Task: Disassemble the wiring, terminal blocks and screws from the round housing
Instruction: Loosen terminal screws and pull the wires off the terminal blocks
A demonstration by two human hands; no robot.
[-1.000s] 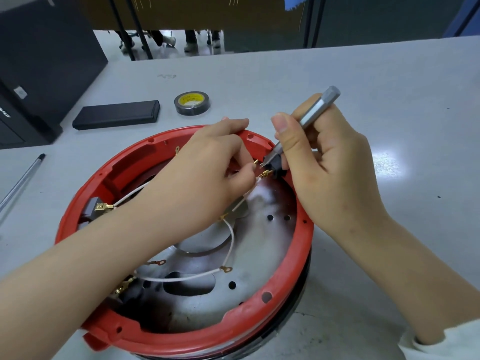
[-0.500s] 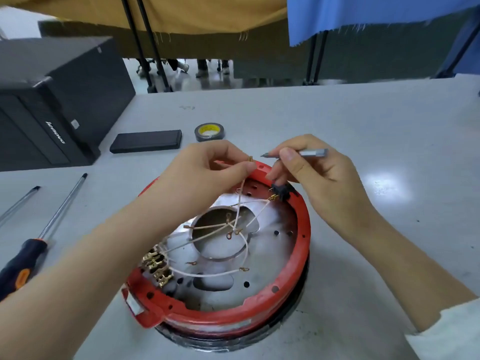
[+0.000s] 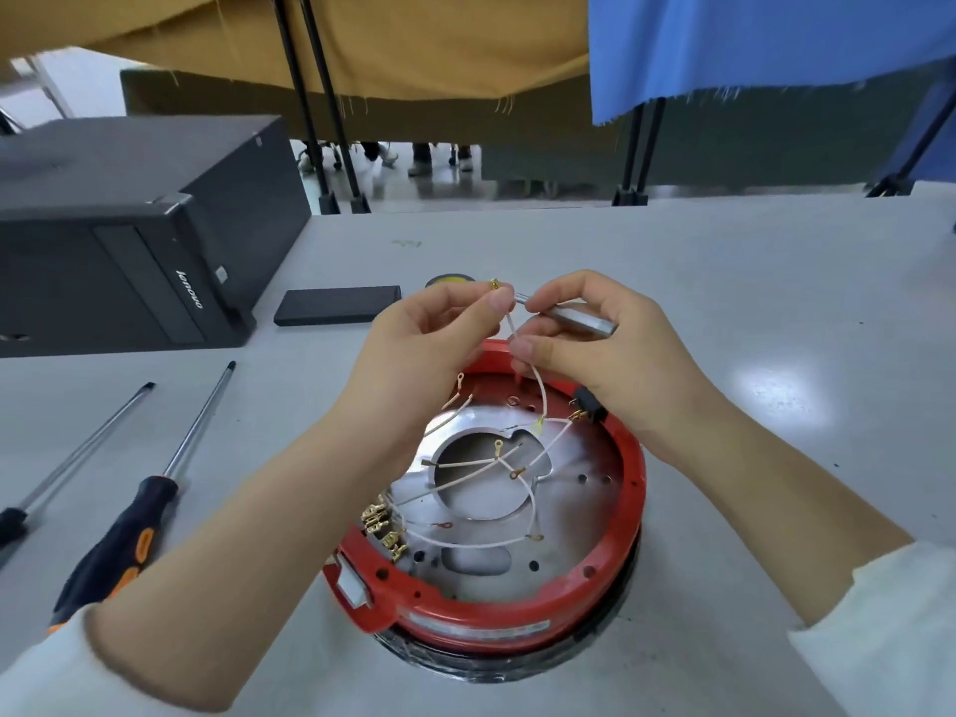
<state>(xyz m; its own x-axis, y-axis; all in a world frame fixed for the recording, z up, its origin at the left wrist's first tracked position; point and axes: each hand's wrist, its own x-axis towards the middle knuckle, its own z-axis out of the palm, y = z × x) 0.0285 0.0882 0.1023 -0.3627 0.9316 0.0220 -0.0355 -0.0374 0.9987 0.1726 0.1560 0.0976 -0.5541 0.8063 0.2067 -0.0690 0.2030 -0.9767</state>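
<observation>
Fingers: left hand (image 3: 429, 349) pinched the white wire (image 3: 538, 390) near its brass end; right hand (image 3: 610, 354) held a grey screwdriver (image 3: 579, 319), thumb on the wire | Change: wire end, a second earlier beside the black terminal block (image 3: 587, 406), was lifted free | Task: one lead off; others remained inside the red round housing (image 3: 633, 489) on the table (image 3: 776, 282).

The round red-rimmed housing (image 3: 633, 489) sits on the grey table (image 3: 776, 282) nearest the person, with thin white wires (image 3: 530, 501) and brass terminal connectors (image 3: 383, 530) lying inside it, the connectors at its left edge. Above its far rim, the left hand (image 3: 429, 349) and right hand (image 3: 610, 349) hold one wire between them. Left of the housing lie a black-and-orange-handled screwdriver (image 3: 129, 535) and a second black-handled screwdriver (image 3: 77, 458); behind them stands a black computer case (image 3: 129, 235), with a flat black rectangular box (image 3: 336, 305) to its right.
</observation>
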